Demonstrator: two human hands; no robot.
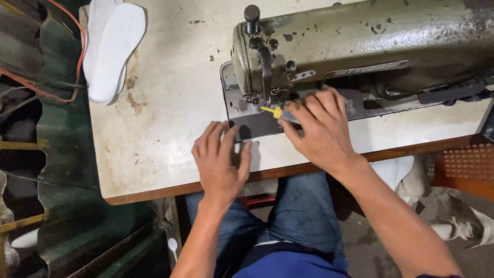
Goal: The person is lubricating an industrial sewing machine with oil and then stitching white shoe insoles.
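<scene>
The right hand (319, 128) covers most of a yellow-handled tool (272, 111), its working end blurred beside the needle (too small to make out). The sewing machine (370, 46) runs off the right edge; white insoles (110, 49) are cropped at the top.

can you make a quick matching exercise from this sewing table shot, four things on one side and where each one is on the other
Things:
1. white insoles
2. yellow-handled tool
3. left hand
4. sewing machine

Places:
A. flat on the table's near edge
B. far left corner of the table
C. at the right hand's fingertips, below the needle
D. across the table's right side

Pairs: 1-B, 2-C, 3-A, 4-D
</scene>
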